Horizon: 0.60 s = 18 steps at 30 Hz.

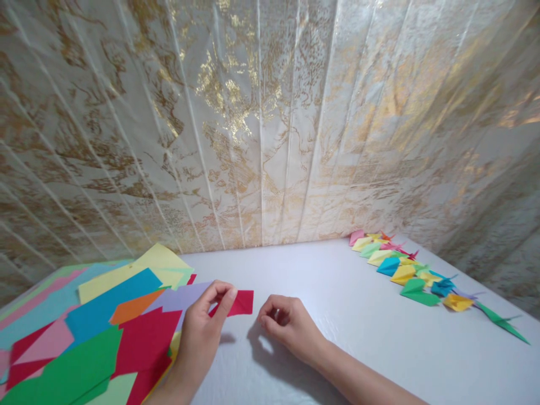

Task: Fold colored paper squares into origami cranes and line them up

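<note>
Red paper [242,302] is clamped in the left hand [205,320], thumb against fingers, above the table [304,270]. Long axis runs sideways, free end toward the right hand [293,326], near but apart, its curled tips together, nothing visible between.

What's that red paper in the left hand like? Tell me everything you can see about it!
The red paper is small and bright, with straight edges and a squared-off right end. It looks like thin, plain paper, and a faint slanting line on it may be a fold. The fingers of the left hand pinch it and hide its left part. It is held up over the white table, its end pointing towards the right hand, which isn't touching it.
</note>
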Available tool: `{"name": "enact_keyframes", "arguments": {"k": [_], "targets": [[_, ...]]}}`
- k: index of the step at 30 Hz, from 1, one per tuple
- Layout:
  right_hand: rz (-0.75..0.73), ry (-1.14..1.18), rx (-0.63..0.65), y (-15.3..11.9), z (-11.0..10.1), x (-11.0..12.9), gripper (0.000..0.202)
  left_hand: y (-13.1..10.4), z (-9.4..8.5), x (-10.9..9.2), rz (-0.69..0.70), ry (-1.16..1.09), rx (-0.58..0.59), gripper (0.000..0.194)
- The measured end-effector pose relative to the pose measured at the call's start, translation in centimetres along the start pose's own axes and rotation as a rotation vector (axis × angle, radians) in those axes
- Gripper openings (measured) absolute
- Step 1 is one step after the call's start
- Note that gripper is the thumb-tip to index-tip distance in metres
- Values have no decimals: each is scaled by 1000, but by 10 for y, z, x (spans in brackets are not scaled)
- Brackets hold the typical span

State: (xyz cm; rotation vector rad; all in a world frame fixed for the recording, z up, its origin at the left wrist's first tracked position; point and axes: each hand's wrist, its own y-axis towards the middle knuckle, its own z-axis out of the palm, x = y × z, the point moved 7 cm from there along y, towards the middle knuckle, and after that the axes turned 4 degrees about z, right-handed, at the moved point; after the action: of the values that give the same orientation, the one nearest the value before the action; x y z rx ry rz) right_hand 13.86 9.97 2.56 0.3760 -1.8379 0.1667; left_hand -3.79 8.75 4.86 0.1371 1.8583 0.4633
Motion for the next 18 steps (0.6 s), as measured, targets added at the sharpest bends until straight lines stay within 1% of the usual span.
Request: {"name": "enact_keyframes", "arguments": {"k": [2,4,6,7,8,10,11,12,13,14,15,16,17,18], "targets": [[-21,25,-23,-1,-2,5,9,-2,2,0,1,-13,0,25],[-50,58,-38,-2,-2,9,6,-7,10,-3,26,-24,50,26],[-82,58,-42,-5,0,11,9,-12,18,-6,59,-29,95,24],[-109,40,-49,-6,0,12,11,-14,19,-8,80,-21,81,21],[-140,11,-66,-7,-1,13,12,-15,18,-9,101,-7,37,18],[-232,-95,-111,-8,-5,17,12,-19,12,-11,117,28,-86,22],[-305,-181,-141,-10,-7,21,12,-21,12,-10,97,30,-108,24],[-393,-291,-173,-11,-8,27,12,-24,15,-8,54,13,-83,25],[-490,-419,-202,-14,-8,33,13,-27,22,-6,1,-25,-14,27],[-585,-553,-225,-17,-6,38,14,-30,32,-3,-56,-80,87,29],[-665,-680,-243,-20,-3,43,14,-35,40,-1,-97,-138,165,31],[-722,-788,-257,-22,0,47,15,-38,47,-1,-126,-187,216,32],[-754,-873,-261,-24,3,49,15,-40,50,0,-144,-217,230,32],[-772,-934,-255,-25,5,51,15,-39,50,1,-148,-227,217,32]]}}
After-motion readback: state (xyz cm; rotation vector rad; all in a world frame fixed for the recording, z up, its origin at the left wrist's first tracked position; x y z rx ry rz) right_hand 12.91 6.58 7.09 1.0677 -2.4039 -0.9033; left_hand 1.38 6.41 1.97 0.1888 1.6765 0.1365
